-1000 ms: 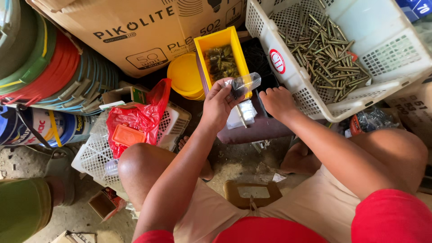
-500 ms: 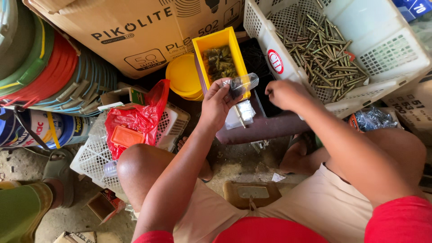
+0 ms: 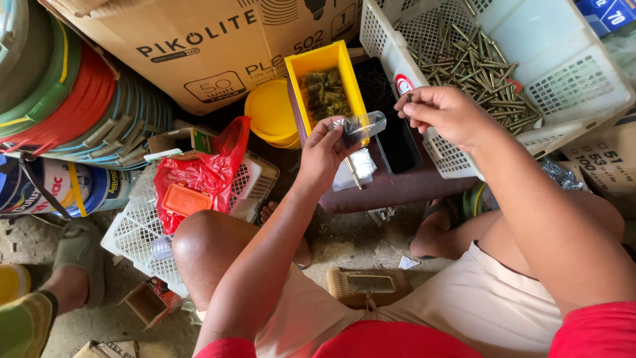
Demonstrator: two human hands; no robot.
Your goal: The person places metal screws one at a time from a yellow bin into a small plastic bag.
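Left hand (image 3: 324,154) pinches the small clear bag (image 3: 360,128) at centre frame, right hand (image 3: 442,113) at two o'clock nips a screw (image 3: 406,99) — a loose pinch could drop it past the bag's narrow mouth into the black tray (image 3: 397,142).

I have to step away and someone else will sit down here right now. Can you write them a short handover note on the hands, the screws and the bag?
Left hand: grip shut on a small clear plastic bag, held open end toward the right, over the yellow bin.
Right hand: fingertips pinched on a screw, just right of the bag mouth, not yet inside.
Loose screws lie heaped in the white basket on the right. The yellow bin holds dark small parts; what kind, I cannot tell.
Done: bag is in hand with something dark in it.
Left: the pinched screw looks due to go in next; plenty remain in the basket.
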